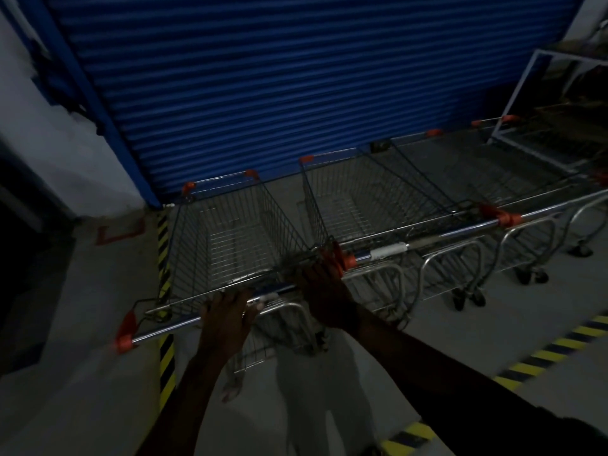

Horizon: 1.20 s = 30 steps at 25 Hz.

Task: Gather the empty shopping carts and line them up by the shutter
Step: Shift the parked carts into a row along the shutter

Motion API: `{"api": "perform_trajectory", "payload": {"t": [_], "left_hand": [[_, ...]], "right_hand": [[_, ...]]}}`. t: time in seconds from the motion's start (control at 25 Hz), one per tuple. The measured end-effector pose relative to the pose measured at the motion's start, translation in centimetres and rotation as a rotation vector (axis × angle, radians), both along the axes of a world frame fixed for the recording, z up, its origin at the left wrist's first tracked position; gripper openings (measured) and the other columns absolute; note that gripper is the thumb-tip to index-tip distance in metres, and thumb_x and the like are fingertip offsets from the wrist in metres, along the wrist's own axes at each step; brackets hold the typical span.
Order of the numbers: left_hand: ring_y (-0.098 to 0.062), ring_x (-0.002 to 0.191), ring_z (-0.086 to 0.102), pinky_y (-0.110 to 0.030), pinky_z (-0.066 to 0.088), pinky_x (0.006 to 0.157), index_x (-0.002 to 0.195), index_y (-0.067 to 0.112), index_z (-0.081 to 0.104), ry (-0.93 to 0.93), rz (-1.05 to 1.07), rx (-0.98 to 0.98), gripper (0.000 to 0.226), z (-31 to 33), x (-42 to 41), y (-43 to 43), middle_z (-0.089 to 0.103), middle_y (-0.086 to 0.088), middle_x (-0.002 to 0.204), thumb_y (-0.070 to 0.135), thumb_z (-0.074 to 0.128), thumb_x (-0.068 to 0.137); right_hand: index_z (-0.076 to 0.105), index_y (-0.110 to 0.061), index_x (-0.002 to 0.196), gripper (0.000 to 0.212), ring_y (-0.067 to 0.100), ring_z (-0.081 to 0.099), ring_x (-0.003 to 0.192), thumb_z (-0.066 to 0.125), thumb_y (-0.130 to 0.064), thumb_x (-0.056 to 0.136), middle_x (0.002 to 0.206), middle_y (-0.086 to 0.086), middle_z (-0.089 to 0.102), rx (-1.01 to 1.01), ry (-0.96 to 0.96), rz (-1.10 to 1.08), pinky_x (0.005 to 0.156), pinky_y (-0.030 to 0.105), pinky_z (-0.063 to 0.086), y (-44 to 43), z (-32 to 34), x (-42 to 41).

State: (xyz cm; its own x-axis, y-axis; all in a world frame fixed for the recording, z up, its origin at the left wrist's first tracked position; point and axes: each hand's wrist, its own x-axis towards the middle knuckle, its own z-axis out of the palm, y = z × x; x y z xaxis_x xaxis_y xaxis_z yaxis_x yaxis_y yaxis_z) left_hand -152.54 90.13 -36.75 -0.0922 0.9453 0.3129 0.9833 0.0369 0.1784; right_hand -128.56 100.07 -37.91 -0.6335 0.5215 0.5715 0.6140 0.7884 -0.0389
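An empty wire shopping cart (230, 238) with orange corner caps stands in front of me, its nose at the blue shutter (263, 77). My left hand (227, 319) grips its chrome handle bar near the middle. My right hand (320, 284) grips the bar's right end by the orange cap. To its right a second empty cart (368, 195) stands side by side with it, and more carts (493, 166) continue the row along the shutter.
A white wall (49, 133) and a dark opening lie to the left. Yellow-black hazard tape (164, 324) marks the floor under the cart and at the lower right. A white-framed rack (539, 103) leans at the right end of the shutter.
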Motion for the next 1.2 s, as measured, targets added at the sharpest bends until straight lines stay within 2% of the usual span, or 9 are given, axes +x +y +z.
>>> {"api": "perform_trajectory", "payload": {"t": [0.08, 0.2, 0.44, 0.64, 0.76, 0.84, 0.92, 1.04, 1.2], "left_hand": [[-0.034, 0.100, 0.063, -0.051, 0.042, 0.085, 0.119, 0.028, 0.069, -0.031, -0.012, -0.010, 0.073, 0.2, 0.0, 0.1, 0.070, 0.000, 0.109, 0.074, 0.016, 0.097], [-0.034, 0.104, 0.062, -0.051, 0.041, 0.086, 0.120, 0.029, 0.069, -0.066, -0.021, -0.013, 0.076, 0.5, -0.6, 0.4, 0.071, 0.001, 0.110, 0.078, 0.017, 0.094], [-0.034, 0.111, 0.062, -0.057, 0.042, 0.089, 0.125, 0.032, 0.068, -0.093, -0.059, -0.040, 0.084, 0.7, -2.3, 1.4, 0.071, 0.001, 0.120, 0.083, 0.012, 0.090], [-0.034, 0.115, 0.061, -0.053, 0.040, 0.091, 0.128, 0.029, 0.068, -0.077, -0.065, -0.088, 0.073, 0.9, -1.9, 2.3, 0.070, -0.001, 0.124, 0.077, 0.030, 0.089], [-0.034, 0.111, 0.061, -0.050, 0.043, 0.088, 0.126, 0.029, 0.068, -0.030, -0.085, -0.076, 0.074, 0.6, -2.0, 2.5, 0.069, -0.002, 0.122, 0.078, 0.025, 0.092], [-0.035, 0.113, 0.060, -0.050, 0.042, 0.089, 0.128, 0.029, 0.067, -0.031, -0.085, -0.091, 0.068, 0.6, -1.9, 2.7, 0.068, -0.002, 0.124, 0.072, 0.029, 0.092], [-0.034, 0.113, 0.059, -0.050, 0.041, 0.090, 0.130, 0.030, 0.066, -0.038, -0.090, -0.096, 0.072, 0.7, -1.9, 2.9, 0.067, -0.001, 0.124, 0.076, 0.025, 0.091], [-0.034, 0.109, 0.060, -0.051, 0.042, 0.089, 0.129, 0.033, 0.065, -0.048, -0.103, -0.068, 0.079, 0.4, -2.4, 3.3, 0.069, 0.000, 0.118, 0.080, 0.014, 0.092], [-0.035, 0.107, 0.061, -0.052, 0.044, 0.089, 0.130, 0.033, 0.063, -0.057, -0.110, -0.070, 0.064, 0.0, -3.0, 4.1, 0.069, -0.002, 0.112, 0.074, 0.029, 0.094]], "right_hand": [[0.068, -0.005, 0.121, 0.036, 0.042, 0.061, 0.110, 0.042, -0.020, 0.101, 0.114, 0.017, 0.066, 0.014, 0.020, -0.013, 0.112, 0.061, 0.033, 0.1, 0.1, -0.1], [0.067, -0.009, 0.126, 0.037, 0.040, 0.060, 0.114, 0.051, -0.027, 0.098, 0.118, 0.013, 0.066, 0.001, -0.018, -0.009, 0.118, 0.064, 0.023, 0.7, -0.4, -0.3], [0.066, -0.017, 0.125, 0.036, 0.038, 0.063, 0.105, 0.060, -0.034, 0.093, 0.112, 0.007, 0.068, -0.058, -0.041, -0.030, 0.112, 0.056, 0.025, 1.4, -0.1, -1.1], [0.070, -0.015, 0.118, 0.039, 0.038, 0.065, 0.097, 0.048, -0.032, 0.091, 0.105, 0.010, 0.070, -0.035, -0.051, -0.026, 0.102, 0.050, 0.032, 1.8, 0.4, -0.7], [0.069, -0.016, 0.119, 0.039, 0.039, 0.063, 0.097, 0.048, -0.036, 0.093, 0.105, 0.010, 0.068, -0.023, -0.084, -0.040, 0.101, 0.051, 0.034, 1.8, 0.6, -0.4], [0.072, -0.017, 0.117, 0.043, 0.039, 0.065, 0.095, 0.045, -0.039, 0.091, 0.104, 0.009, 0.070, -0.022, -0.112, -0.050, 0.099, 0.047, 0.032, 1.9, 0.9, -0.3], [0.073, -0.016, 0.114, 0.047, 0.040, 0.067, 0.092, 0.042, -0.040, 0.088, 0.102, 0.010, 0.071, -0.044, -0.122, -0.060, 0.095, 0.045, 0.030, 2.0, 1.3, -0.5], [0.071, -0.018, 0.118, 0.049, 0.041, 0.065, 0.099, 0.040, -0.042, 0.088, 0.107, 0.009, 0.070, -0.108, -0.178, -0.084, 0.100, 0.048, 0.028, 2.5, 1.2, -0.7], [0.071, -0.017, 0.117, 0.047, 0.041, 0.065, 0.099, 0.039, -0.039, 0.091, 0.105, 0.010, 0.070, -0.141, -0.198, -0.070, 0.101, 0.052, 0.031, 2.8, 1.6, -1.1]]}}
